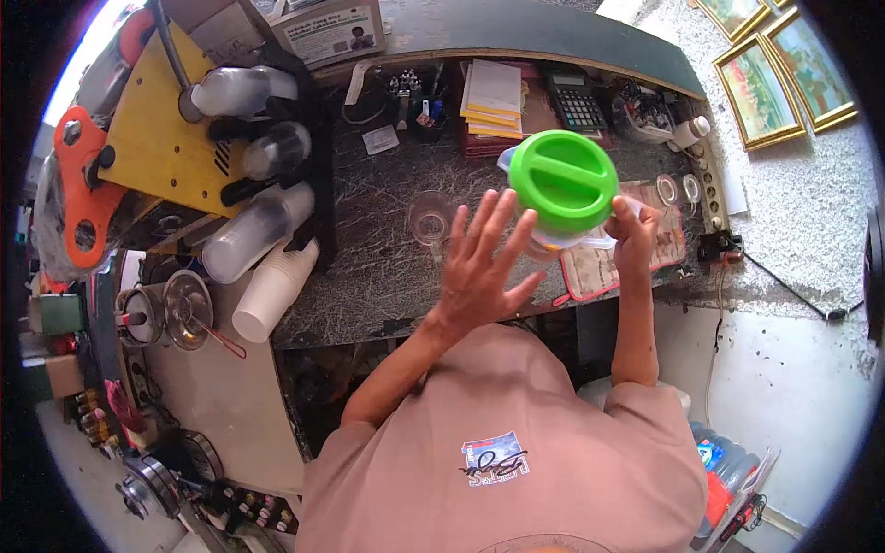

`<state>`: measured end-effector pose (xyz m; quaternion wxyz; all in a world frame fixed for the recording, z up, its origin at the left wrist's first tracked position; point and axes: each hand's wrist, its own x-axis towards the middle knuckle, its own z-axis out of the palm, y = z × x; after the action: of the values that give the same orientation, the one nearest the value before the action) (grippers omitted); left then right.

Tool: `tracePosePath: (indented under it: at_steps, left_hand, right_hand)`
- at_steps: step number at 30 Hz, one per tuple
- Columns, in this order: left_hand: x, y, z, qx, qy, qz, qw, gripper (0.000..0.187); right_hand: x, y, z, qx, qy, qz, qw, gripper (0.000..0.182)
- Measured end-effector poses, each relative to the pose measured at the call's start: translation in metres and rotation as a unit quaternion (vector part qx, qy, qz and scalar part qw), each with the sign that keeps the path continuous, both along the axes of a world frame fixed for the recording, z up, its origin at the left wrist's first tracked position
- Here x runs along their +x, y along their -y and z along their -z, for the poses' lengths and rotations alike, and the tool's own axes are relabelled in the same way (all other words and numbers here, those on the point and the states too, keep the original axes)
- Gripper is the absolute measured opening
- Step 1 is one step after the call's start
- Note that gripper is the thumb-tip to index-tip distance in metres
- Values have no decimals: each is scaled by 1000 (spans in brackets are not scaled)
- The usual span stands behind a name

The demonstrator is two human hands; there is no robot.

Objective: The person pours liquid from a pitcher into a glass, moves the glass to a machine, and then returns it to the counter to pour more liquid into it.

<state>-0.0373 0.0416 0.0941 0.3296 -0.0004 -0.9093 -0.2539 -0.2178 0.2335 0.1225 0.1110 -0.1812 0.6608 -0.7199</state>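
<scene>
A clear plastic pitcher with a bright green lid (563,180) is held up over the dark, scratched counter (387,286). My right hand (632,235) is closed around its handle at the right side. My left hand (484,263) hovers just left of the pitcher, fingers spread and holding nothing. Behind the left fingers a clear round cup or lid (430,221) sits on the counter. Below the pitcher lies a patterned cloth mat (590,275) with a red edge, partly hidden by the pitcher and my right hand.
Stacked plastic cups (267,290) stick out from a yellow-sided holder (157,120) on the left. Along the back are papers (493,92), a calculator (577,103) and a small tub (643,115). A power strip (708,189) runs along the right wall. Metal strainers (188,307) sit at lower left.
</scene>
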Motion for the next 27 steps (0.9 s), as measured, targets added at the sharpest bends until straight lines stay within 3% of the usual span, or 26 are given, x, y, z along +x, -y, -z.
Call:
tracePosePath:
  at_steps: [6, 9, 18, 27]
  left_hand:
    - [14, 0, 25, 67, -29, -18, 997, 90]
    - [24, 2, 39, 124, -26, -11, 992, 94]
    - [45, 2, 51, 156, 44, -23, 986, 100]
    - [48, 1, 62, 190, 21, -12, 981, 104]
  right_hand:
    - [10, 25, -8, 77, 31, -84, 993, 35]
    - [14, 40, -20, 169, -18, -140, 975, 29]
    - [15, 63, -28, 306, -59, -190, 931, 38]
    - [21, 85, -41, 358, -88, -206, 906, 43]
